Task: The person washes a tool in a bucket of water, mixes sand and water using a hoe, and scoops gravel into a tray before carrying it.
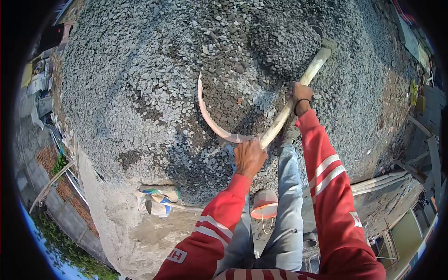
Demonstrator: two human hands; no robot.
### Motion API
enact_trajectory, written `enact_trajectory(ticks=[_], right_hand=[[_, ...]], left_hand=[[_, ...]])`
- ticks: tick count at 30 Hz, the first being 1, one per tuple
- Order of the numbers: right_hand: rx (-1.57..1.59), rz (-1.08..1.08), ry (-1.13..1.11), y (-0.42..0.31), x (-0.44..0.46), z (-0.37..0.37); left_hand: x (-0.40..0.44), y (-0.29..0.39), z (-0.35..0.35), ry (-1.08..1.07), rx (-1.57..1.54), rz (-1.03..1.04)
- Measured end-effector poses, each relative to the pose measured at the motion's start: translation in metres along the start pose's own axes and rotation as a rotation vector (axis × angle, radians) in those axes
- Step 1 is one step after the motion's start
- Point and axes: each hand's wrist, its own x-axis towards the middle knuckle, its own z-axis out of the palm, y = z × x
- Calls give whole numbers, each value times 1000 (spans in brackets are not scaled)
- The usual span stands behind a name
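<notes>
A hoe with a pale wooden handle [279, 123] lies slantwise before me. My left hand [250, 156] is closed round its near end, and my right hand [302, 97] grips it farther up. At the far end, the hoe's socket [329, 45] is caked with grey dirt; its blade is hard to make out against the gravel. Left of the handle, a round basin with a pinkish rim [205, 109] holds gravel and dark, damp grit. My left hand overlaps the near part of that rim; whether it touches it I cannot tell.
Grey gravel [154, 70] spreads around the basin, heaped beyond it. A reddish bucket [264, 205] stands by my legs. A crumpled sack [161, 199] lies to the left on sandy ground. Long poles [380, 182] lie at the right.
</notes>
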Motion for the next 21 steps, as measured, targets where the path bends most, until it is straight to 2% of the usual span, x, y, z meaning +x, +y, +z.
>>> enact_trajectory(ticks=[2,4,6,7,9,11,14,16,18,19,20,21], right_hand=[[14,77,54,21,-63,10],[14,87,4,81,-92,14],[259,196,-167,125,-131,18],[256,173,-154,140,-150,22],[255,165,-148,155,-179,23],[377,194,-199,152,-193,23],[326,160,-222,108,-203,14],[273,97,-184,63,-202,2],[254,-56,-171,23,-178,-13],[171,-113,-118,-9,-165,-17],[247,-202,-141,-42,-149,-19],[219,-274,-157,-76,-131,-20]], left_hand=[[-29,-22,-10,-176,63,-137],[-71,-57,-4,-76,184,-140],[-101,-94,0,-172,235,-272],[-111,-114,5,-161,252,-279],[-134,-142,12,-40,280,-183],[-147,-133,7,-71,326,-251],[-147,-107,5,-101,351,-318],[-138,-86,13,-25,82,-242],[-101,-51,20,98,76,-117],[-72,-20,6,99,-18,-93],[-38,-2,5,53,-89,-88],[-6,14,10,179,-176,11]])
